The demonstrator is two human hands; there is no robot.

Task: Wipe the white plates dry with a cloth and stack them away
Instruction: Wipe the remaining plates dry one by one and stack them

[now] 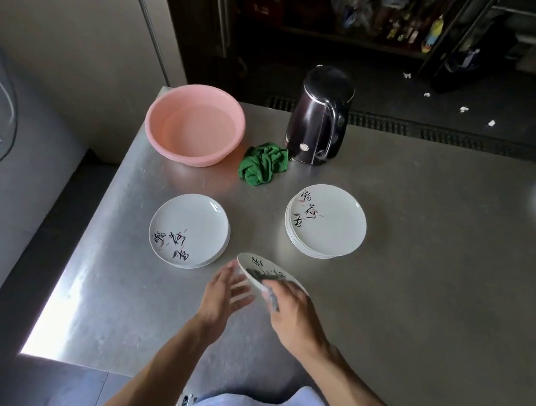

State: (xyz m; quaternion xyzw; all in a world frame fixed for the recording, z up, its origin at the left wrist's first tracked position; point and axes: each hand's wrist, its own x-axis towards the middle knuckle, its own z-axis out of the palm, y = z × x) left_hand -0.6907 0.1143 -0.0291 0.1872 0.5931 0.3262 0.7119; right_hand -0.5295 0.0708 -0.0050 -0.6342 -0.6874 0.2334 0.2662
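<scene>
1. The steel bench (416, 284) is filling most of the view. Sunlight is glaring off its near left corner, and wide bare steel is stretching across its right half and along the near edge.
2. Past the far edge, a dark floor is showing a slotted grate (400, 125), white scraps and dim shelves of bottles. A pale wall panel is standing beyond the far left corner.
3. A pink basin (195, 125) is sitting at the far left corner, close to both edges.
4. A black kettle (318, 122) is standing at the far edge, wearing a small round sticker too small to read.
5. The right stack (325, 222) of white plates is resting mid-bench and the left stack (189, 231) is resting near the left edge. Both top plates are carrying black brush characters with pink strokes, which I cannot read surely.
6. A green cloth (264, 164) is lying crumpled between basin and kettle, against the kettle's base.
7. The tilted plate (269, 274), bearing the same brushwork, is hanging above the bench between the two stacks, nearer the person.
8. The right hand (291, 314) is gripping the tilted plate's near rim, with what looks like a dark grey cloth (272, 300) pinched under its fingers.
9. The left hand (227, 294) is lying relaxed with straight, blurred fingers at the plate's lower side; whether they are touching it I cannot tell.
</scene>
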